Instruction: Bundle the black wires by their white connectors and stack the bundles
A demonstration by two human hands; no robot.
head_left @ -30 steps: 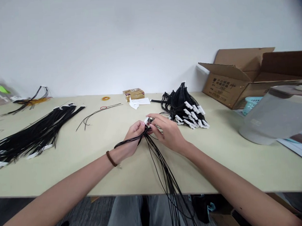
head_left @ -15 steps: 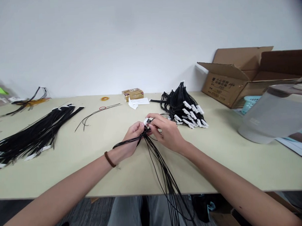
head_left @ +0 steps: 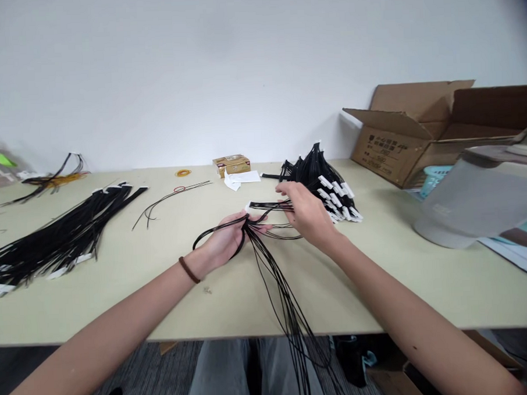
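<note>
My left hand (head_left: 225, 241) is closed around a bundle of thin black cables (head_left: 280, 290) near their white-tipped ends; the cables trail down over the table's front edge. My right hand (head_left: 307, 214) is lifted a little to the right, its fingers pinched on the same cables where they fan out toward the left hand. Just behind my right hand lies a pile of coiled black cables with white connectors (head_left: 324, 182). A brown band sits on my left wrist.
A long row of straight black cables (head_left: 59, 235) lies at the left of the beige table (head_left: 402, 273). A small brown box (head_left: 232, 163), white paper, a rubber band and loose wires lie at the back. An open cardboard box (head_left: 422, 132) and a grey container (head_left: 482, 199) stand right.
My right hand has moved up and to the right, away from my left hand, drawing the cable ends out. The left hand has stayed in place on the bundle.
</note>
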